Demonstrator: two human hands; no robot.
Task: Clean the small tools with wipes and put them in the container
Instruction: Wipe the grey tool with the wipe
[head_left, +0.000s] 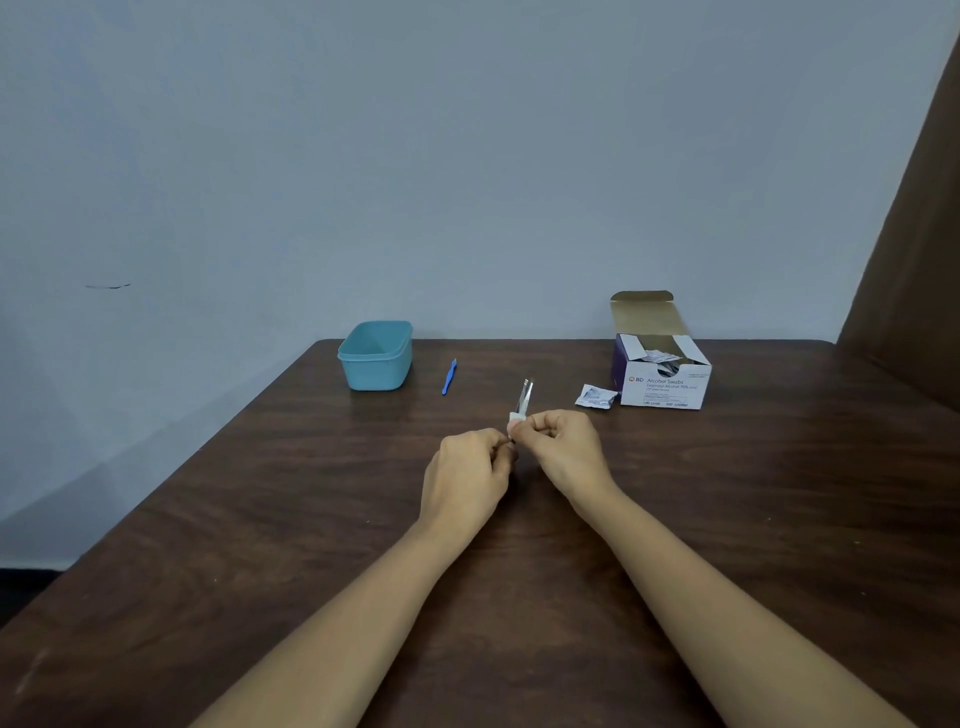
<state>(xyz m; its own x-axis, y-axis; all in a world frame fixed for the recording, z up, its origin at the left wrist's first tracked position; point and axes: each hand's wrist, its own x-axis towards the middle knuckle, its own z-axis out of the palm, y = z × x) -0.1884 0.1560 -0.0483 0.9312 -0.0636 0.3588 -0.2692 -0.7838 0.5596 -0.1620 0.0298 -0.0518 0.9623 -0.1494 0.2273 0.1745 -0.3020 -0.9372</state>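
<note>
Far left on the wooden table (249, 519): teal plastic container (375, 375), open, nothing visible inside. It sits well apart from the hands, so we judge a long carry and a chance of dropping the tool on the way.

Just right of it: slim blue tool (449, 377), lying flat and untouched, likely still to be wiped. It could get bumped toward the far edge on a careless reach to the container.

Centre: left hand (470, 470), fingers curled, pinching the near end of what look like metal tweezers (524, 396). The tweezers are held off the table, tips pointing away and up. The hold is small; a hard pull of the wipe could twist them loose.

White wipe (517, 415) is wrapped low on the shaft, pinched there by the right hand (565, 441), thumb and fingers pressed around it. The upper length shows bare. The risk is stopping short of the tips, or the thin wipe snagging on them.

Right: torn swab packet (596, 397) beside the open Alcohol Swabs box (667, 388). The packet is loose litter and could be swept off the table.
</note>
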